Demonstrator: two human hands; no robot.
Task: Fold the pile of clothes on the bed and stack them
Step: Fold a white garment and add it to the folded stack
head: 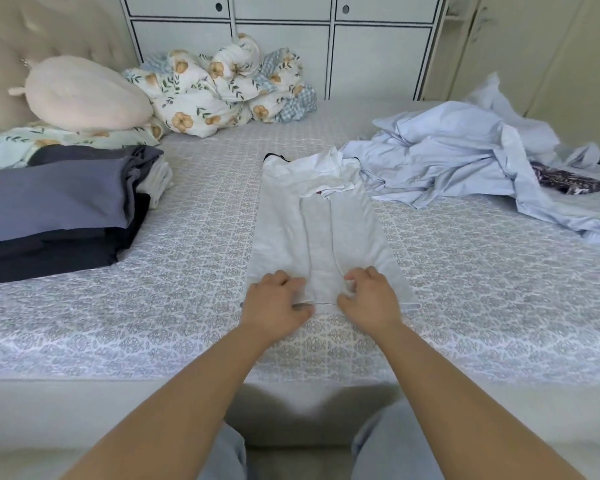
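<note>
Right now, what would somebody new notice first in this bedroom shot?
Probably the two hands, left hand and right hand, gripping the near hem of a white shirt laid mid-bed. Then the dark folded stack at left and the crumpled pale blue pile at right.

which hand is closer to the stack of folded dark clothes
Left. The left hand grips the white garment's near hem, on the side facing the folded stack; the right hand grips farther away.

The bed cover (187, 244) has a grey-white ornament pattern. The shirt (284, 230) is white, the pile (458, 157) light blue, the stack (56, 209) grey-blue and black, the quilt (222, 88) flowered.
</note>
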